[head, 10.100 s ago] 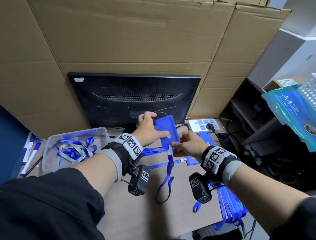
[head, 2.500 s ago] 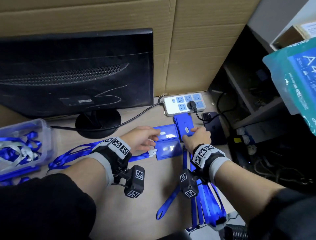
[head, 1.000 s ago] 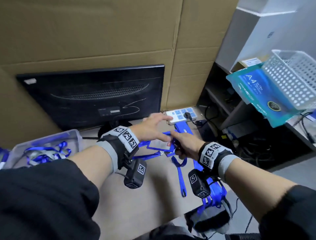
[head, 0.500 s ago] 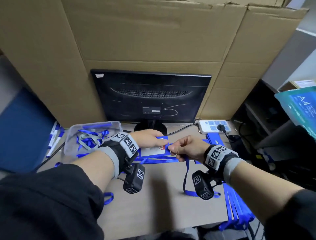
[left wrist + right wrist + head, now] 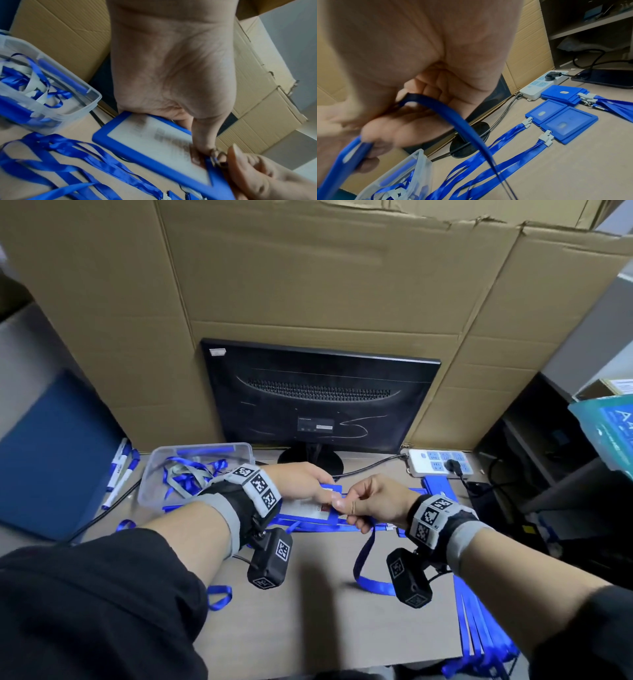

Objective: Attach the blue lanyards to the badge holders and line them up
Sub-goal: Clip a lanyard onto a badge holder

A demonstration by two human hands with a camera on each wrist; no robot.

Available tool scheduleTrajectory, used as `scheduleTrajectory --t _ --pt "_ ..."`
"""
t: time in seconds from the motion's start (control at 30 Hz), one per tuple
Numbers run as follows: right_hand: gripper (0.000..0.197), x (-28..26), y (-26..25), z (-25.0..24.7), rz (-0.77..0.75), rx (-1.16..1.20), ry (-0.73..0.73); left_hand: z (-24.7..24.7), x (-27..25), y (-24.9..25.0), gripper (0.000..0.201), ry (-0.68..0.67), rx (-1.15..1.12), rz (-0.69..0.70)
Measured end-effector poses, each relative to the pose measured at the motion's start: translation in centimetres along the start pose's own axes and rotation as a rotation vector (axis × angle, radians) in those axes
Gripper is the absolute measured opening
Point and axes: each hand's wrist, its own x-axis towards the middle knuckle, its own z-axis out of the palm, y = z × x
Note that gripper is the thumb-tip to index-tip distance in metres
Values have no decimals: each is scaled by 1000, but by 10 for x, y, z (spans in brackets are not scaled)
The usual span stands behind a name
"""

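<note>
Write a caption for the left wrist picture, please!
Left hand holds a blue badge holder while right fingers clip on its lanyard.

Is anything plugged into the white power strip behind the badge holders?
Yes, in the head view a black plug sits in one socket of the white power strip, with its cable running off to the right.

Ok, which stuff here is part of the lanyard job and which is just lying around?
Job:
left hand
right hand
held badge holder
held lanyard
finished badges
lanyard tub

Lying about:
monitor
power strip
cardboard
</note>
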Motion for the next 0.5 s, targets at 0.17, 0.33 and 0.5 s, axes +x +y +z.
scheduleTrajectory --t 0.17,0.33,0.5 --pt "27 4 1 -15 -117 -2 213 -2 13 -14 46 158 -195 -58" --pt "17 0 -7 -24 -67 278 148 7 17 -12 36 10 -832 -88" --pt "19 3 -22 -29 -133 693 323 20 18 10 52 -206 -910 -91"
